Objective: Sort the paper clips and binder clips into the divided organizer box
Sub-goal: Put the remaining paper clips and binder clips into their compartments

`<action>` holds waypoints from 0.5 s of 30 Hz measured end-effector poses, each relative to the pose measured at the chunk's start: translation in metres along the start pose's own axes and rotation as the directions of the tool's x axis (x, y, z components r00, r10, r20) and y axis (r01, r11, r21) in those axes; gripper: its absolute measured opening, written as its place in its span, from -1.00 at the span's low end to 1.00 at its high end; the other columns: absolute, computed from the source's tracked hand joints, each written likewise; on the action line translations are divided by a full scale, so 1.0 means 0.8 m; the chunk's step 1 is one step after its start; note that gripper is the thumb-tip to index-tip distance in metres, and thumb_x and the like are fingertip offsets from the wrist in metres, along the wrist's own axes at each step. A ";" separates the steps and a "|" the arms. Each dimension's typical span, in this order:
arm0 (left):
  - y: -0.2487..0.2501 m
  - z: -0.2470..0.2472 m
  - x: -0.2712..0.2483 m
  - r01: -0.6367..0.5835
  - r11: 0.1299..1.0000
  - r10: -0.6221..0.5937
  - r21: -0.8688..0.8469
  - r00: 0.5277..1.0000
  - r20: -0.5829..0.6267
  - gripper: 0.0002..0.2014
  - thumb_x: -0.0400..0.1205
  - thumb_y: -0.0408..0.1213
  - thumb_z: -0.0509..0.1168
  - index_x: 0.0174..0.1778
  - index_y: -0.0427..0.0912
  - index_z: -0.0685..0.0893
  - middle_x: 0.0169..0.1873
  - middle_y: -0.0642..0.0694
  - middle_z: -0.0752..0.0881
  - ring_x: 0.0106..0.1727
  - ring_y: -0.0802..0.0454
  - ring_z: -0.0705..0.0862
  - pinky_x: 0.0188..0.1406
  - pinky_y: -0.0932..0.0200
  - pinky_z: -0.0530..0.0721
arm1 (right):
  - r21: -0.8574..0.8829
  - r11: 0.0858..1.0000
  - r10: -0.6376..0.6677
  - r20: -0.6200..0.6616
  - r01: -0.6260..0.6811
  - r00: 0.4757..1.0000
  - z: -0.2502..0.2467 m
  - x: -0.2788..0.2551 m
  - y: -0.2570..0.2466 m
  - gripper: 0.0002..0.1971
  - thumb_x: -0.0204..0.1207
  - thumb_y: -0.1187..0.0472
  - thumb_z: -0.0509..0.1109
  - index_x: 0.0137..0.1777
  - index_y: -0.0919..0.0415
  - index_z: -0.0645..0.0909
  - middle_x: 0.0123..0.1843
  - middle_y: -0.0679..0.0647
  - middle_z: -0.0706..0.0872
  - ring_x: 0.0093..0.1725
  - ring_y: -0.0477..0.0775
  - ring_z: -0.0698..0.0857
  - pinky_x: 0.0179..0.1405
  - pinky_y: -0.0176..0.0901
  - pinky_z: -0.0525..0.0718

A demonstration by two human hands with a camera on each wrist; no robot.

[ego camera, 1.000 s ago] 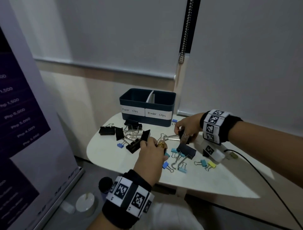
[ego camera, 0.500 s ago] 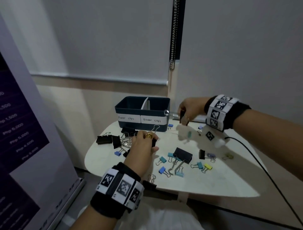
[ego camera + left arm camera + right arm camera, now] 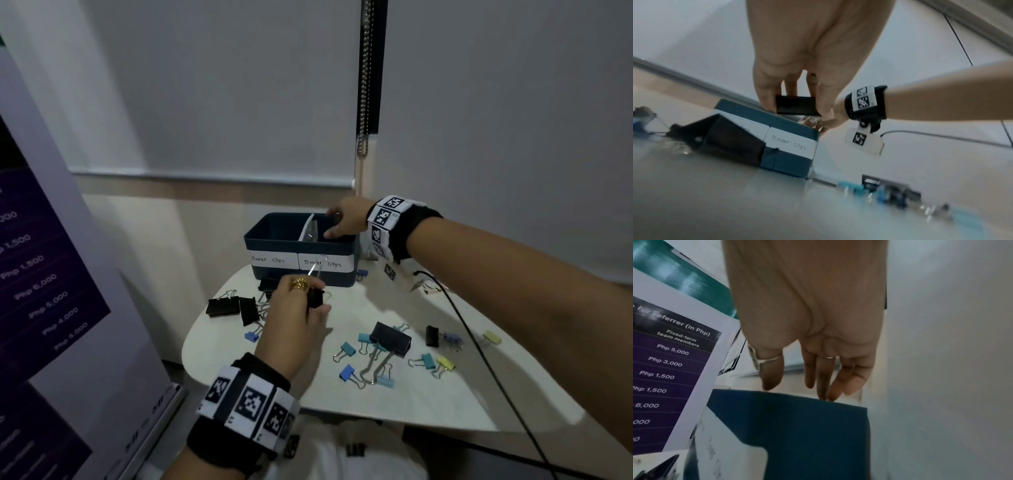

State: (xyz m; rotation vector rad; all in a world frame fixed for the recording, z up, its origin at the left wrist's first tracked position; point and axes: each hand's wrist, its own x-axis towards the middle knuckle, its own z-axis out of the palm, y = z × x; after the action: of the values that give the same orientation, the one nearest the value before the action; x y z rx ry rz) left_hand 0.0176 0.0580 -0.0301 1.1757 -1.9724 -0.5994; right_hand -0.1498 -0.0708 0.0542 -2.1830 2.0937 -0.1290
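The dark blue divided organizer box (image 3: 274, 240) stands at the table's far side, labelled "Paper clips" (image 3: 269, 259) on the left and "Binder clips" (image 3: 323, 263) on the right. My right hand (image 3: 330, 222) hovers over the right compartment with fingers (image 3: 823, 382) relaxed and nothing in them. My left hand (image 3: 320, 298) is just in front of the box and pinches a black binder clip (image 3: 796, 105) between thumb and fingers, its wire handles pointing up. A large black binder clip (image 3: 390, 337) lies mid-table among small teal (image 3: 347, 349), blue (image 3: 347, 371) and yellow (image 3: 445, 363) clips.
Two black binder clips (image 3: 222, 306) and wire clips lie left of my left hand. A black cable (image 3: 479, 359) crosses the right side of the white table (image 3: 428, 404). A standing banner (image 3: 51, 291) is close on the left; blinds hang behind the box.
My right hand rose from the table to over the right compartment, and the clip it held is gone from it. My left hand lifted a black binder clip toward the box.
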 end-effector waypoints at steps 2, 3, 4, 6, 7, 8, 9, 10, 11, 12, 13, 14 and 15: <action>0.001 -0.016 0.008 -0.033 0.998 0.033 0.058 0.999 0.003 -0.77 0.59 -0.25 0.31 0.15 0.00 0.55 0.16 0.15 0.44 0.18 0.28 0.44 0.23 0.48 0.34 | 0.042 0.999 -0.027 -0.075 0.031 0.997 -0.003 -0.011 0.008 -0.58 0.58 0.02 0.30 0.31 0.28 0.57 0.25 0.19 0.68 0.24 0.17 0.63 0.22 -0.09 0.56; 0.005 -0.025 0.013 -0.048 0.996 0.046 0.077 0.999 0.017 -0.75 0.58 -0.23 0.32 0.16 0.02 0.55 0.14 0.17 0.44 0.17 0.27 0.44 0.26 0.42 0.37 | 0.047 0.998 -0.027 -0.127 0.033 0.992 -0.006 -0.015 0.014 -0.65 0.60 0.05 0.26 0.19 0.31 0.61 0.15 0.22 0.70 0.15 0.17 0.65 0.09 -0.14 0.56; 0.008 -0.033 0.019 -0.062 0.994 0.060 0.090 0.998 0.025 -0.74 0.57 -0.21 0.34 0.17 0.04 0.55 0.13 0.16 0.46 0.15 0.26 0.46 0.27 0.35 0.42 | 0.034 0.999 -0.023 -0.178 0.029 0.984 -0.008 -0.019 0.022 -0.71 0.62 0.07 0.24 0.04 0.32 0.61 0.02 0.24 0.68 0.02 0.16 0.64 -0.04 -0.16 0.53; 0.014 -0.049 0.033 -0.091 0.990 0.090 0.104 0.996 0.020 -0.71 0.55 -0.20 0.37 0.18 0.04 0.55 0.16 0.07 0.54 0.14 0.17 0.55 0.24 0.24 0.55 | 0.009 1.000 0.018 -0.241 -0.016 0.970 -0.013 -0.030 0.034 -0.75 0.61 0.13 0.24 -0.22 0.29 0.50 -0.21 0.19 0.58 -0.19 0.11 0.54 -0.26 -0.21 0.45; 0.017 -0.053 0.043 -0.102 0.989 0.101 0.108 0.995 0.017 -0.70 0.54 -0.20 0.38 0.19 0.02 0.56 0.18 0.04 0.57 0.15 0.14 0.58 0.21 0.24 0.56 | 0.002 0.998 0.057 -0.238 -0.059 0.970 -0.014 -0.036 0.039 -0.71 0.60 0.14 0.25 -0.31 0.29 0.45 -0.28 0.16 0.55 -0.26 0.08 0.51 -0.34 -0.24 0.42; 0.020 -0.054 0.055 -0.106 0.987 0.105 0.117 0.994 0.012 -0.68 0.54 -0.21 0.38 0.20 -0.01 0.56 0.19 0.00 0.59 0.18 0.11 0.59 0.21 0.25 0.54 | -0.008 0.994 0.105 -0.211 -0.109 0.972 -0.014 -0.043 0.043 -0.66 0.60 0.13 0.25 -0.37 0.29 0.42 -0.33 0.13 0.52 -0.30 0.07 0.50 -0.36 -0.24 0.42; 0.023 -0.052 0.069 -0.107 0.985 0.108 0.134 0.994 0.002 -0.67 0.54 -0.22 0.38 0.22 -0.03 0.56 0.22 -0.02 0.59 0.21 0.08 0.60 0.22 0.26 0.52 | -0.037 0.987 0.151 -0.163 -0.159 0.975 -0.012 -0.050 0.046 -0.63 0.60 0.12 0.25 -0.41 0.27 0.41 -0.36 0.11 0.51 -0.33 0.06 0.50 -0.35 -0.22 0.44; 0.026 -0.047 0.083 -0.105 0.982 0.108 0.158 0.994 -0.009 -0.66 0.54 -0.23 0.38 0.24 -0.06 0.55 0.24 -0.05 0.58 0.24 0.05 0.59 0.25 0.24 0.49 | -0.085 0.977 0.190 -0.096 -0.198 0.977 -0.007 -0.056 0.047 -0.63 0.60 0.12 0.25 -0.43 0.26 0.43 -0.38 0.10 0.53 -0.35 0.06 0.51 -0.35 -0.22 0.46; 0.029 -0.040 0.098 -0.102 0.979 0.108 0.179 0.994 -0.024 -0.65 0.55 -0.25 0.38 0.25 -0.08 0.55 0.26 -0.07 0.55 0.26 0.02 0.58 0.29 0.22 0.49 | -0.144 0.966 0.211 -0.030 -0.213 0.977 -0.002 -0.061 0.045 -0.65 0.59 0.15 0.26 -0.41 0.28 0.50 -0.37 0.11 0.59 -0.37 0.07 0.53 -0.36 -0.22 0.50; 0.032 -0.033 0.112 -0.094 0.978 0.103 0.185 0.994 -0.040 -0.66 0.55 -0.26 0.38 0.24 -0.11 0.55 0.28 -0.09 0.51 0.27 -0.01 0.57 0.33 0.18 0.50 | -0.195 0.958 0.225 0.050 -0.211 0.973 0.007 -0.061 0.044 -0.71 0.59 0.18 0.26 -0.29 0.34 0.61 -0.28 0.16 0.70 -0.33 0.11 0.59 -0.30 -0.21 0.56; 0.035 -0.024 0.125 -0.086 0.981 0.097 0.171 0.994 -0.054 -0.67 0.55 -0.29 0.37 0.22 -0.13 0.54 0.29 -0.11 0.47 0.27 -0.04 0.57 0.37 0.12 0.53 | -0.229 0.956 0.218 0.125 -0.186 0.968 0.015 -0.060 0.042 -0.76 0.58 0.22 0.26 -0.05 0.40 0.67 -0.06 0.22 0.76 -0.16 0.17 0.67 -0.13 -0.15 0.63; 0.037 -0.016 0.136 -0.077 0.986 0.088 0.147 0.994 -0.065 -0.69 0.54 -0.31 0.37 0.19 -0.15 0.53 0.30 -0.13 0.44 0.26 -0.06 0.57 0.37 0.06 0.56 | -0.244 0.957 0.209 0.200 -0.158 0.957 0.025 -0.057 0.043 -0.69 0.57 0.23 0.25 0.22 0.37 0.62 0.19 0.22 0.72 0.07 0.20 0.68 0.11 -0.10 0.63; 0.038 -0.007 0.146 -0.070 0.988 0.080 0.135 0.994 -0.074 -0.71 0.54 -0.32 0.38 0.15 -0.18 0.52 0.30 -0.14 0.42 0.25 -0.07 0.57 0.36 0.03 0.58 | -0.257 0.958 0.200 0.269 -0.130 0.942 0.036 -0.054 0.045 -0.59 0.56 0.22 0.23 0.40 0.25 0.51 0.35 0.17 0.63 0.25 0.20 0.63 0.30 -0.07 0.57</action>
State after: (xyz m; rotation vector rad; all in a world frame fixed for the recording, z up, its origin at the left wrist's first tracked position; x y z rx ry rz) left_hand -0.0285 -0.0313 0.0372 1.1807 -2.0040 -0.3822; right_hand -0.1833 -0.0288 0.0214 -1.9758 2.1968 0.4546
